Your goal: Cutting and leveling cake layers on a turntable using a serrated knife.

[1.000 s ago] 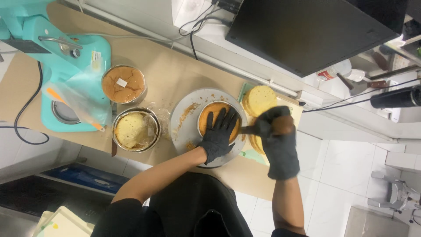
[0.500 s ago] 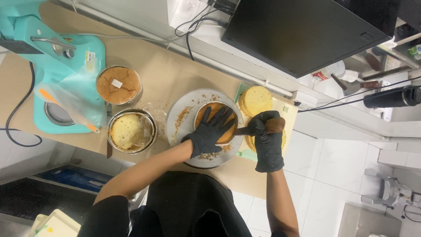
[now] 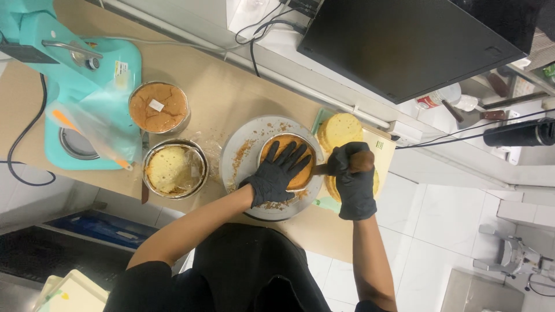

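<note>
A round brown sponge cake (image 3: 296, 151) sits on a grey turntable (image 3: 243, 155) strewn with crumbs. My left hand (image 3: 276, 173), in a black glove, lies flat on top of the cake with fingers spread. My right hand (image 3: 352, 180), also gloved, is closed round the brown wooden handle of a knife (image 3: 359, 162). The blade points left into the cake's side and is mostly hidden there. Right behind that hand, pale cake slices (image 3: 342, 130) lie on a board (image 3: 382, 147).
Left of the turntable stand two round tins, one holding a pale cake (image 3: 170, 169) and one a brown cake (image 3: 159, 107). A turquoise stand mixer (image 3: 69, 86) fills the far left. A black monitor (image 3: 416, 40) and cables sit at the back. The counter edge runs close to my body.
The view has shifted slightly. My left hand stays pressed on the cake and the right hand keeps the knife at the cake's side, barely moved.
</note>
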